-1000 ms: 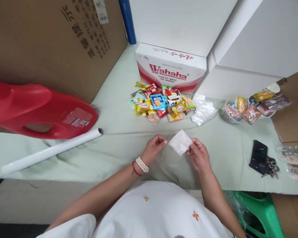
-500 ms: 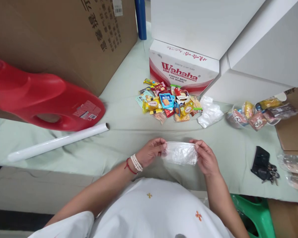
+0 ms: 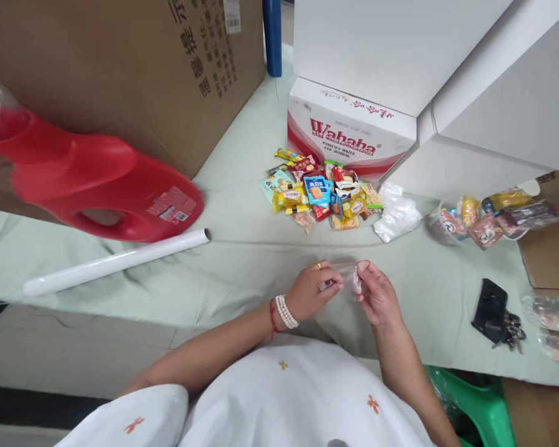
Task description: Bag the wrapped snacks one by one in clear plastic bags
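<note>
A small clear plastic bag is bunched up between my hands, above the near side of the cloth-covered table. My right hand pinches its crumpled part between thumb and fingers. Curled against the bag's left side is my left hand, its fingertips drawn together on the thin film; motion blurs that edge a little. Beyond my hands lies a pile of small wrapped snacks. Several more clear plastic bags lie crumpled at the pile's right.
A Wahaba-style printed carton marked Wahaha stands behind the snacks, beside large white boxes. At left are a red jug, a white tube and a brown carton. Rightward are bowls of snacks, keys and a green stool.
The bag was stretched flat between both hands; now it is gathered up at my right fingers. My left hand has moved right, close to my right hand.
</note>
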Motion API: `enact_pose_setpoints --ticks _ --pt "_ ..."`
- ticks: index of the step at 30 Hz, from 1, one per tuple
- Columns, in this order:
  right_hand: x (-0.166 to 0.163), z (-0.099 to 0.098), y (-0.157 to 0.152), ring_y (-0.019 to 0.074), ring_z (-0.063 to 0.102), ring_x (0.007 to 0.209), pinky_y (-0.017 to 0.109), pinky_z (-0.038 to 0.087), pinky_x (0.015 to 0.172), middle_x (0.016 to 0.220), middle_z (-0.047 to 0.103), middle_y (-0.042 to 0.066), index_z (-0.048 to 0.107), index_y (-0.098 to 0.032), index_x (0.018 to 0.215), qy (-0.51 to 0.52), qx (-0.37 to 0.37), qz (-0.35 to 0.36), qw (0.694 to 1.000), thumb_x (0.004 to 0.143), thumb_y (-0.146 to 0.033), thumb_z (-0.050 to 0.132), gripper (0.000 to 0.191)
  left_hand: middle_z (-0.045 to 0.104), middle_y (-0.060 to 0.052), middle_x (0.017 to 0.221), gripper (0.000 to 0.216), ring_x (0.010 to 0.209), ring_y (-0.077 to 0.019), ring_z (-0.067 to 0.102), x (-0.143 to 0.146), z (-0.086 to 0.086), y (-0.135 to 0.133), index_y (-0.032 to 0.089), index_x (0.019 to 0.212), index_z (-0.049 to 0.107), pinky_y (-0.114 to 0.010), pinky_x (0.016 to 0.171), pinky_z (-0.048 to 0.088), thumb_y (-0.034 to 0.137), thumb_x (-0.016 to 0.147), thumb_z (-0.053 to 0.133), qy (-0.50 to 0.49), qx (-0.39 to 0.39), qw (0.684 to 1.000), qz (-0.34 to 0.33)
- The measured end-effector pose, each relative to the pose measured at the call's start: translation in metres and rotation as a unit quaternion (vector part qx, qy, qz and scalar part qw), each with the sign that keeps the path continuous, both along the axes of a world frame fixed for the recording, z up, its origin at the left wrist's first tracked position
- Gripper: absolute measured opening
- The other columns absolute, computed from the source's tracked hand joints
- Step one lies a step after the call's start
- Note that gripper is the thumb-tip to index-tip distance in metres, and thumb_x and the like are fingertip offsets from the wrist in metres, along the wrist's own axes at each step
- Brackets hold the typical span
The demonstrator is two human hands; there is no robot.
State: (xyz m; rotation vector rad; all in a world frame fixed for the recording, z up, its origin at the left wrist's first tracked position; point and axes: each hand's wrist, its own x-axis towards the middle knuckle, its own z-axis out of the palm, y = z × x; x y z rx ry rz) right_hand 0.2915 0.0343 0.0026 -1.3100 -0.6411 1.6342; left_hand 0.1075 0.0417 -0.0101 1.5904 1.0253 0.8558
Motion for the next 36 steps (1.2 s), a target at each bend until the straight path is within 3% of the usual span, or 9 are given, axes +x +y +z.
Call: enact_pose_setpoints --ticks 5,9,14,16,20,23,27,33,36 --pt "0.002 -0.002 -0.006 0.0153 0.06 0.08 0.024 0.052 0.068 0.089 0.068 0.0 0.07 -0.023 0.097 -0.106 0.076 0.073 0.989 0.069 -0.051 0.09 0.044 0.067 -0.001 0.076 0.021 0.072 -0.0142 0.057 0.005 -0.009 0.006 0.018 0.082 0.071 -0.027 0.07 0.044 0.039 0.087 0.07 -0.082 -0.08 0.991 0.067" --pt "0.02 -0.009 -0.014 0.0109 0.048 0.06 0.022 0.042 0.055 0.067 0.057 -0.004 0.067 -0.021 0.079 -0.123 0.028 -0.001 0.992 0.072 -0.047 0.087 0.034 0.063 0.003 0.069 0.04 0.063 -0.0099 0.054 -0.014 -0.015 0.011 0.018 0.08 0.064 -0.023 0.064 0.045 0.055 0.077 0.08 -0.243 -0.231 0.93 0.149" --pt "0.057 -0.017 -0.026 0.0137 0.052 0.065 0.023 0.04 0.051 0.079 0.061 0.001 0.065 -0.02 0.087 -0.143 -0.047 -0.033 0.988 0.069 -0.056 0.086 0.046 0.066 0.003 0.076 0.046 0.068 -0.0078 0.058 -0.039 -0.021 0.012 0.018 0.08 0.059 -0.019 0.065 0.048 0.049 0.067 0.091 -0.36 -0.33 0.846 0.213" --pt "0.064 -0.017 -0.031 0.0177 0.056 0.074 0.029 0.047 0.059 0.092 0.065 0.006 0.066 -0.02 0.097 -0.286 -0.008 -0.053 0.957 0.072 -0.062 0.081 0.051 0.067 0.002 0.082 0.045 0.076 -0.0096 0.062 -0.043 -0.021 0.011 0.019 0.079 0.059 -0.021 0.069 0.051 0.046 0.068 0.092 -0.384 -0.346 0.83 0.213" --pt "0.052 -0.009 -0.033 0.0222 0.059 0.095 0.039 0.051 0.082 0.118 0.062 0.012 0.066 -0.019 0.114 -0.517 0.152 -0.136 0.832 0.086 -0.057 0.069 0.047 0.067 0.0 0.09 0.039 0.086 -0.0122 0.065 -0.039 -0.01 0.005 0.019 0.078 0.057 -0.025 0.077 0.054 0.042 0.075 0.088 -0.415 -0.342 0.822 0.185" --pt "0.023 -0.003 -0.024 0.0231 0.061 0.1 0.036 0.052 0.084 0.116 0.066 0.011 0.068 -0.022 0.116 -0.418 0.179 -0.046 0.89 0.089 -0.053 0.067 0.042 0.066 0.0 0.092 0.035 0.085 -0.0117 0.064 -0.033 0.005 0.001 0.018 0.078 0.058 -0.026 0.08 0.054 0.041 0.079 0.085 -0.426 -0.319 0.832 0.154" --pt "-0.01 0.0 -0.006 0.0173 0.062 0.076 0.028 0.052 0.069 0.086 0.071 0.003 0.072 -0.022 0.092 -0.148 0.087 0.046 0.984 0.077 -0.051 0.08 0.034 0.062 0.002 0.08 0.036 0.073 -0.0104 0.059 -0.033 0.019 0.006 0.019 0.078 0.055 -0.024 0.069 0.051 0.043 0.083 0.081 -0.426 -0.297 0.846 0.121" --pt "-0.02 0.009 0.003 0.0088 0.052 0.052 0.018 0.044 0.043 0.066 0.061 -0.003 0.065 -0.02 0.076 0.038 -0.034 0.054 0.997 0.067 -0.047 0.089 0.038 0.059 0.003 0.082 0.043 0.073 -0.0106 0.053 -0.054 0.015 0.018 0.021 0.089 0.058 -0.021 0.063 0.043 0.052 0.074 0.084 -0.219 -0.164 0.9 0.339" --pt "-0.025 0.013 0.002 0.0075 0.051 0.049 0.016 0.044 0.041 0.062 0.058 -0.005 0.063 -0.019 0.075 0.044 -0.062 0.016 0.997 0.063 -0.046 0.092 0.042 0.05 0.004 0.061 0.047 0.058 -0.0109 0.044 -0.053 0.017 -0.002 0.02 0.071 0.056 -0.025 0.057 0.037 0.063 0.09 0.061 -0.12 -0.158 0.941 0.276"
